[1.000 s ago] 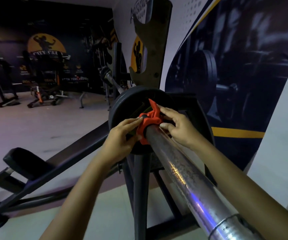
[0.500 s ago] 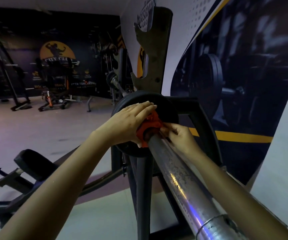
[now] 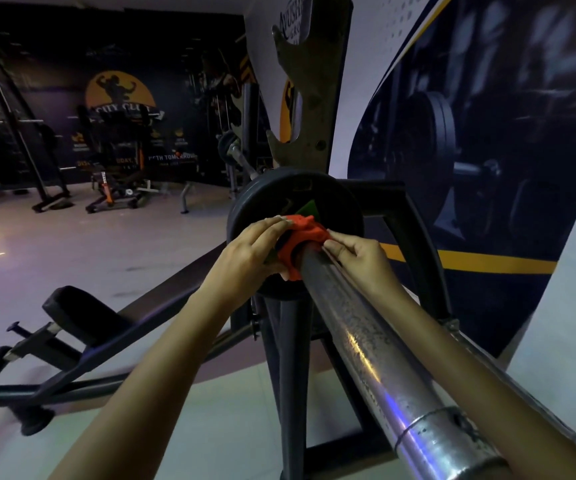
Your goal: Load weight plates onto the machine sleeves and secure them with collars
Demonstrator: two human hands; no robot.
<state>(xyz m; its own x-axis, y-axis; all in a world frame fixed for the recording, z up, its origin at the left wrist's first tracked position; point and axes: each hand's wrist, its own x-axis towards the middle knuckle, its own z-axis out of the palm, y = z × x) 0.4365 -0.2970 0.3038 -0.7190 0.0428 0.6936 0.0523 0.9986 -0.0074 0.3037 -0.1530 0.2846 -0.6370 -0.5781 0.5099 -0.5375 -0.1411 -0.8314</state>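
- left hand (image 3: 245, 252): fingers are laid nearly straight over the top of the red collar (image 3: 302, 237), thumb is tucked at its lower left edge; the collar is gripped between them
- right hand (image 3: 362, 256): fingers are curled, tips are pinched on the collar's right edge; the heel of the hand is held just beside the sleeve
- collar is seated round the chrome sleeve (image 3: 376, 348) and is pressed against the face of the black weight plate (image 3: 258, 206); the contact line is partly hidden by the left hand
- plate is carried upright on the sleeve; its top and left rim are exposed, its lower rim is covered by the left wrist
- a long bare run of sleeve is seen from the collar toward the camera, with a stepped band near the near end
- notched rack upright (image 3: 314, 98) is set just behind the plate's top rim
- dark frame tube (image 3: 411, 244) is angled down just right of the plate; only a narrow slot is left between it and the right wrist
- stand post (image 3: 286, 358) is placed directly under the sleeve, between the two forearms
- wall mural (image 3: 487, 150) is close on the right side, beyond the frame tube
- bench pad (image 3: 82, 313) is set low on the left, well apart from the left forearm
- a wide stretch of floor (image 3: 89, 258) is seen left of the plate, out to the far machines (image 3: 116, 174) along the back wall
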